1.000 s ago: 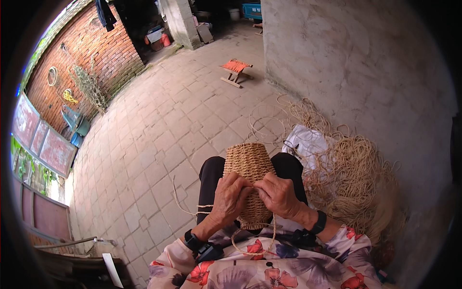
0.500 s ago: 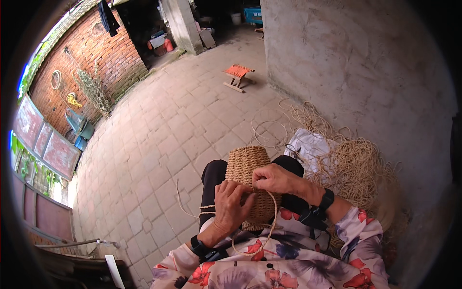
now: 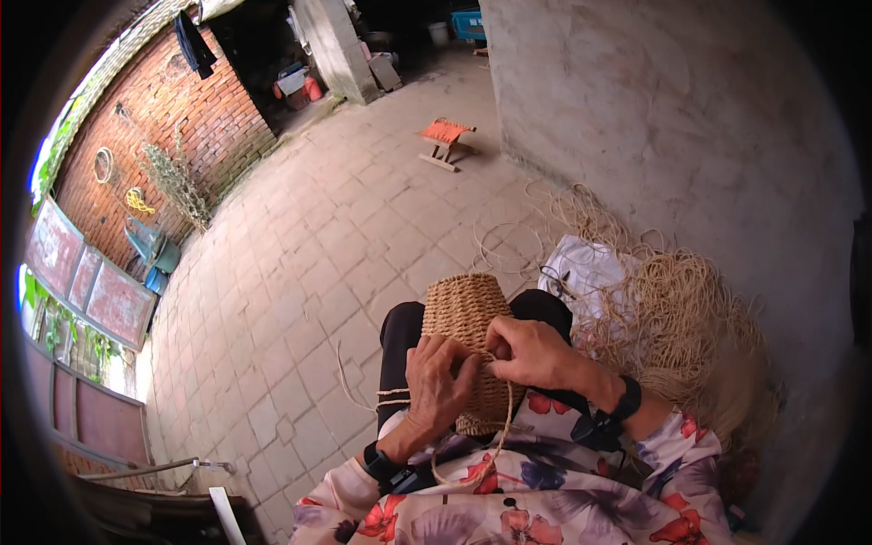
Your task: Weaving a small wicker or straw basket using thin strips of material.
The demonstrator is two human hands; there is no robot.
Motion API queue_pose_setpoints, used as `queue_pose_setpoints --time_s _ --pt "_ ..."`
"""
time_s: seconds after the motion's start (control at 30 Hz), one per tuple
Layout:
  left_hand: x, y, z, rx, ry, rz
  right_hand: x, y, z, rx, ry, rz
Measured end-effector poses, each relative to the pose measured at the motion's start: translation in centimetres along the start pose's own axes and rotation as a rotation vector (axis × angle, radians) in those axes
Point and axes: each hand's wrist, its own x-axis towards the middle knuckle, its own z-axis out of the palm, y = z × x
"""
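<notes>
Right hand [image 3: 536, 352] shifted left, now pinching a strand [image 3: 505, 427] at the basket [image 3: 465, 313] wall. Left hand [image 3: 438, 386] grips the basket on the lap; its near rim is hidden. Straw pile [image 3: 677, 327] right.

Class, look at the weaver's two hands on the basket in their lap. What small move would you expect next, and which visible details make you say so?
Probably the right hand draws the loose strand snug. Both hands meet on the woven basket resting on the lap; the left hand presses its side, and the strand hangs slack in a loop below the basket. Whether the right fingers actually pinch that strand is unclear.
</notes>
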Motion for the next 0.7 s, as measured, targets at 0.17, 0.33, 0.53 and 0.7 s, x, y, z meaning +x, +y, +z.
queue_pose_setpoints --time_s 0.17,0.33,0.53,0.7 --pt "0.1 -0.6 -0.7 -0.159 -0.125 -0.097 -0.6 0.5 -0.2 0.274 -0.023 0.086" --pt "0.4 -0.8 -1.4 -0.154 -0.189 -0.024 0.0 2.2 0.8 0.365 0.061 0.07" --pt "-0.3 -0.4 -1.4 -0.093 -0.158 0.029 -0.3 1.7 0.7 0.196 0.166 0.066" --pt "-1.3 -0.9 -1.4 -0.113 -0.129 0.025 -0.1 1.4 1.3 0.054 0.22 0.054"
